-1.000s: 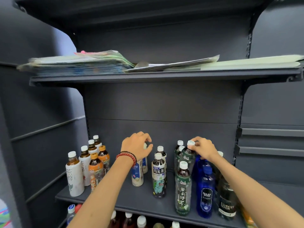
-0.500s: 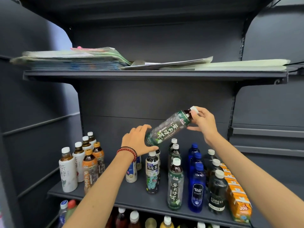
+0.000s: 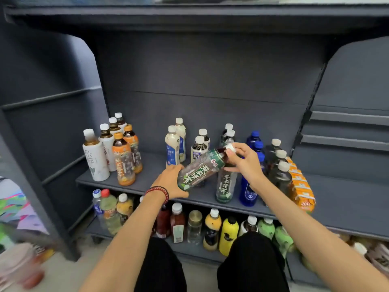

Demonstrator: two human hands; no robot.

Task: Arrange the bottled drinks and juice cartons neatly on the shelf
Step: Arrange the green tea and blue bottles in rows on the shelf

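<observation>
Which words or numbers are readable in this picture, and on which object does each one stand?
"茉莉清茶": held green bottle, gripped by the left hand and the right hand.
"茉莉清茶": standing green bottle.
"茶": white bottle; the rest is unclear.
"200": orange carton.
Too blurred to read: blue bottle, orange-label bottle, lower-shelf bottles.

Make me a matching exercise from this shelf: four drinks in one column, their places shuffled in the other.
Things: 1 held bottle; 2 juice cartons; 3 white-sleeved bottle; 4 yellow bottle.
Places: A lower shelf; B middle shelf, left end; C tilted, in the air; D middle shelf, right end.
Pairs: 1-C, 2-D, 3-B, 4-A.
</observation>
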